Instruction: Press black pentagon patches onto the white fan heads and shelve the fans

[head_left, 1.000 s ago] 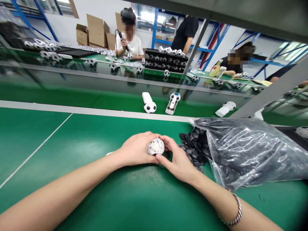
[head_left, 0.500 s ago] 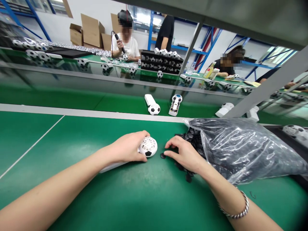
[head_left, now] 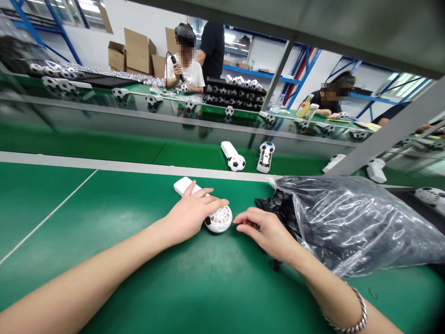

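A white handheld device [head_left: 221,221] with a football-shaped head, its openwork face up, lies on the green table. My left hand [head_left: 191,213] rests over its neck, fingers spread across the handle and the edge of the head. The white handle end [head_left: 182,185] sticks out beyond my fingers, pointing up and left. Just right of the head is my right hand [head_left: 259,227], thumb and fingertips drawn close together; anything between them is too small to make out. Behind that hand, small black pieces [head_left: 278,204] spill from a clear plastic bag [head_left: 361,227].
Past a pale strip [head_left: 104,164], a football-headed device [head_left: 236,162] and another with its handle opened [head_left: 265,157] lie on a green surface. A slanted metal post [head_left: 378,130] stands at right. Co-workers sit across the line, one person [head_left: 186,72] holding a tool.
The device has turned so its handle points up and left, and my left hand now lies over it. My right hand has come closer to its head. The loose black piece by my thumb is out of sight.
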